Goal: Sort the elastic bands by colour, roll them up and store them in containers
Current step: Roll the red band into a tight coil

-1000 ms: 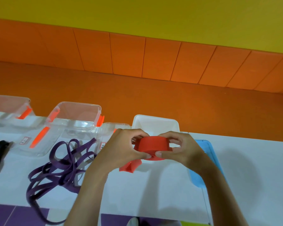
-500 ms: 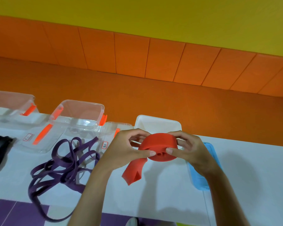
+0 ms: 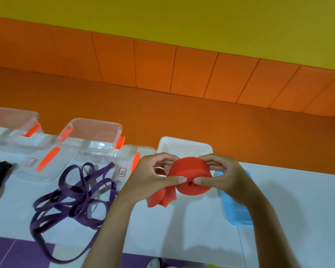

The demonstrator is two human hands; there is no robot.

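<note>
Nearest me on the white table (image 3: 182, 231), a tangled purple elastic band (image 3: 74, 192) is lying at left, one loop hanging over the near edge. Above mid-table I am holding a rolled red elastic band (image 3: 190, 172). My left hand (image 3: 149, 178) is curling round its left side, thumb pressing the near face. My right hand (image 3: 226, 176) is gripping the right side likewise. The loose red tail (image 3: 161, 197) is drooping below my left thumb. A blue lid (image 3: 237, 207) is lying under my right wrist. Farther back, a white container (image 3: 184, 145) is standing behind the roll, and a clear container (image 3: 93, 136) is standing to its left.
</note>
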